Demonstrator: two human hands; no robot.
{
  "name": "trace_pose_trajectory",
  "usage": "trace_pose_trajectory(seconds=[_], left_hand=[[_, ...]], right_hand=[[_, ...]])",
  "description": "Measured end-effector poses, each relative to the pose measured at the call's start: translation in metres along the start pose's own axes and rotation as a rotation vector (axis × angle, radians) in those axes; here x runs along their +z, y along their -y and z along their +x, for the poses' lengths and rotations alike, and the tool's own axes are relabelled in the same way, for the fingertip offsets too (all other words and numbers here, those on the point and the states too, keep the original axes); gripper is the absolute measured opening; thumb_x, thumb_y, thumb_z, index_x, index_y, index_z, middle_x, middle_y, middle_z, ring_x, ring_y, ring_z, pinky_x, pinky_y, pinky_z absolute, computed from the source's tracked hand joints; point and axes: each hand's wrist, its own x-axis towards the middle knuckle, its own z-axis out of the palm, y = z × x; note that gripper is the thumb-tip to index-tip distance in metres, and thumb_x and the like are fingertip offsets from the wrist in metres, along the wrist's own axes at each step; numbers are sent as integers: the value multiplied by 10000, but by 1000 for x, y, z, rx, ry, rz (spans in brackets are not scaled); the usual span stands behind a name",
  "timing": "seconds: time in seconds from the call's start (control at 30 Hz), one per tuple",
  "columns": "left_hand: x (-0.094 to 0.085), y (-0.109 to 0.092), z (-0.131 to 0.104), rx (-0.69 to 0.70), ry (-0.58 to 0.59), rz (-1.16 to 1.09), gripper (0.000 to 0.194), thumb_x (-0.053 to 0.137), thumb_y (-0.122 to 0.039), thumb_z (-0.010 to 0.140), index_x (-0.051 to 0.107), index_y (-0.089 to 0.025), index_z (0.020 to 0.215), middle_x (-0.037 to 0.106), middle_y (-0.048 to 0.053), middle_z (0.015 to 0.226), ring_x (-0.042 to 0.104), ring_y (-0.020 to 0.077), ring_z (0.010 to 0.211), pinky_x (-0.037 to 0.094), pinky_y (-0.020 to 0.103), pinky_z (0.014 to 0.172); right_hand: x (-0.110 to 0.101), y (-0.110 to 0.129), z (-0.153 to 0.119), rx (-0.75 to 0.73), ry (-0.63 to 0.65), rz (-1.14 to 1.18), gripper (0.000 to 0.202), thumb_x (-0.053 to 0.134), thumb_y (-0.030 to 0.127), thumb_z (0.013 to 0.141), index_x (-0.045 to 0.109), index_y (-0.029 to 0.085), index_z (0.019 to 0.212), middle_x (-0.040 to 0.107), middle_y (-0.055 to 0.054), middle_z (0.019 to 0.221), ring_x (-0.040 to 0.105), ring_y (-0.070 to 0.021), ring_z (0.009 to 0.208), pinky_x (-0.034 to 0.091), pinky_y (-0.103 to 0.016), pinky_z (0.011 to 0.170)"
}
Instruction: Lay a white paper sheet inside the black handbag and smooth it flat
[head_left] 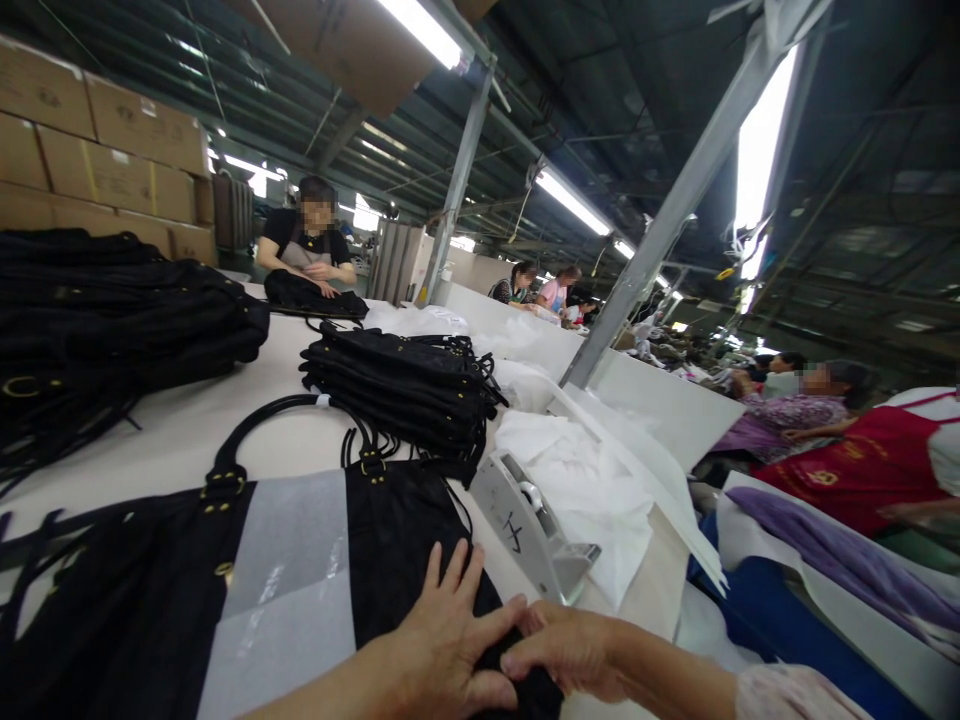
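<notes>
A black handbag (pixel 405 545) lies flat on the table before me, its curved handle (pixel 259 415) fixed with brass-coloured fittings. Across its middle runs a pale translucent sheet (pixel 289 580). My left hand (pixel 450 635) rests on the bag's right part, fingers spread and stretched out flat. At the bag's near right edge my right hand (pixel 566 645) is closed, thumb and fingers pinching the black fabric. Just beyond my hands stands a grey metal tape dispenser (pixel 525 520) with a dark mark on its side.
Stacked black bags (pixel 397 385) lie behind the handbag, and a larger black pile (pixel 112 310) is at left. White sheets (pixel 577 480) lie beside the dispenser. A slanted metal post (pixel 652 260) rises at right. Co-workers sit or stand beyond, one (pixel 307 240) across the table.
</notes>
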Motion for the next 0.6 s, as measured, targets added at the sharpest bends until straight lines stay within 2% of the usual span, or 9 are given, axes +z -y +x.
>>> trace_pose_trajectory(seconds=[0.1, 0.17, 0.3, 0.43, 0.53, 0.6], left_hand=[[-5, -1, -1, -15, 20, -9, 770, 484, -656, 916, 215, -302, 1544, 40, 258, 1581, -47, 458, 1431, 36, 753, 1090], [-9, -1, -2, -27, 41, -20, 788, 451, -672, 921, 189, -277, 1550, 63, 258, 1582, -40, 447, 1437, 33, 747, 1094], [-13, -2, -3, -35, 54, -17, 839, 463, -713, 890, 187, -274, 1550, 31, 265, 1581, -56, 451, 1433, 26, 751, 1090], [-8, -3, -2, -21, 29, -21, 829, 512, -683, 887, 216, -275, 1545, 91, 255, 1585, -25, 460, 1440, 39, 770, 1079], [-4, -2, -1, -29, 26, -18, 820, 539, -663, 884, 227, -286, 1542, 100, 243, 1589, -13, 464, 1440, 44, 777, 1075], [-3, -1, -1, -34, 36, -17, 825, 534, -668, 883, 219, -285, 1543, 89, 241, 1591, -17, 463, 1439, 39, 774, 1078]], right_hand=[[2, 0, 0, 216, 16, 148, 280, 705, 301, 571, 710, 141, 801, 623, 7, 641, 560, -99, 509, 447, -194, 461], [6, 1, -1, 254, -1, 190, 258, 719, 304, 565, 700, 144, 767, 614, 14, 614, 557, -95, 505, 450, -194, 479], [16, 1, -7, 84, -14, 304, 351, 766, 253, 550, 723, 154, 885, 652, 25, 667, 573, -68, 574, 449, -168, 593], [16, -1, -17, -85, 80, 277, 430, 834, 436, 643, 734, 101, 893, 709, -45, 774, 631, -105, 705, 463, -209, 731], [6, 0, -22, -1, 96, 285, 514, 817, 547, 662, 734, 121, 937, 718, -52, 804, 638, -115, 706, 477, -225, 705], [0, 2, -26, 47, 133, 292, 471, 828, 481, 650, 730, 138, 958, 720, -50, 839, 647, -122, 719, 493, -229, 693]])
